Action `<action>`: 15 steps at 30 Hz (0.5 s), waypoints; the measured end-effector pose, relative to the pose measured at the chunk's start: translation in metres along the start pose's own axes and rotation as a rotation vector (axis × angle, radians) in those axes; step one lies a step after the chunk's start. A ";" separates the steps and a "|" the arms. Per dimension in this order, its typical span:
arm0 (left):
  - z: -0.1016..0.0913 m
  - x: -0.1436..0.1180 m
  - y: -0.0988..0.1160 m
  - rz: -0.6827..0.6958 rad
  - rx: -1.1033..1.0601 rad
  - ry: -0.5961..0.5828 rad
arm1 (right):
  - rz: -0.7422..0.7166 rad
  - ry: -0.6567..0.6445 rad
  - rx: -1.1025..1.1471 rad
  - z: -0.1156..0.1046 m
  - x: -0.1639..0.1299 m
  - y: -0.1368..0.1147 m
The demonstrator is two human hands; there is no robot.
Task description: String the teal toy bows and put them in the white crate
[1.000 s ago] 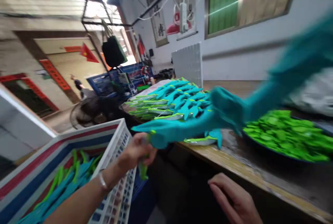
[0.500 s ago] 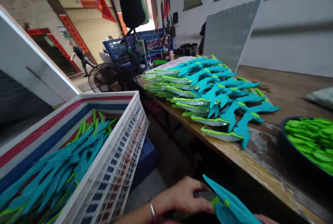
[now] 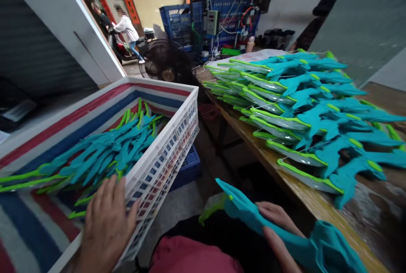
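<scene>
My left hand (image 3: pixel 103 226) rests flat on the rim of a white plastic crate (image 3: pixel 165 154), fingers spread, holding nothing. Inside the crate lie several teal and lime green soft pieces (image 3: pixel 104 154). Over my lap, my right hand (image 3: pixel 279 230) grips one long teal piece (image 3: pixel 250 216) with a green tab at its tip. A large pile of finished teal and green pieces (image 3: pixel 301 99) lies in rows on the wooden table (image 3: pixel 272 159) to the right.
A blue crate (image 3: pixel 187 167) sits on the floor under the white one. Beyond the table stand a floor fan (image 3: pixel 165 61), blue baskets and a control box (image 3: pixel 211 21). A person on a scooter (image 3: pixel 127 32) is far off.
My left hand let go of the teal piece and moved left onto the crate's rim. The right hand now holds the piece. The view has tilted down and left.
</scene>
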State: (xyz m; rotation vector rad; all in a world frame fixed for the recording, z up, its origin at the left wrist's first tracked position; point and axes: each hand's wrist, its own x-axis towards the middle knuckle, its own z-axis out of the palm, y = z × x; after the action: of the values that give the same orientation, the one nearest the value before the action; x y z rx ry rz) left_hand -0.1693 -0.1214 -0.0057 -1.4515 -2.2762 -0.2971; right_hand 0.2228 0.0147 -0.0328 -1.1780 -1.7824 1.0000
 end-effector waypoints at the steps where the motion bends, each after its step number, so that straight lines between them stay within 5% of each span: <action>1: -0.001 -0.010 -0.007 -0.052 0.087 -0.049 | -0.046 -0.062 -0.011 0.007 0.012 -0.003; 4: 0.002 -0.030 -0.022 -0.155 0.323 -0.141 | -0.193 -0.195 -0.003 0.037 0.044 -0.015; 9: 0.011 -0.026 -0.056 -0.171 0.458 -0.077 | -0.384 -0.324 0.058 0.082 0.063 -0.038; 15: 0.008 -0.025 -0.121 -0.154 0.398 0.030 | -0.500 -0.300 0.062 0.106 0.060 -0.016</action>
State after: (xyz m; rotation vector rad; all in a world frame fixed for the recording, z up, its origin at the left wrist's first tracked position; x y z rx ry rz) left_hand -0.2710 -0.1909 -0.0188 -1.0663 -2.2633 0.0881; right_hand 0.1055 0.0463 -0.0511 -0.5133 -2.1189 0.9493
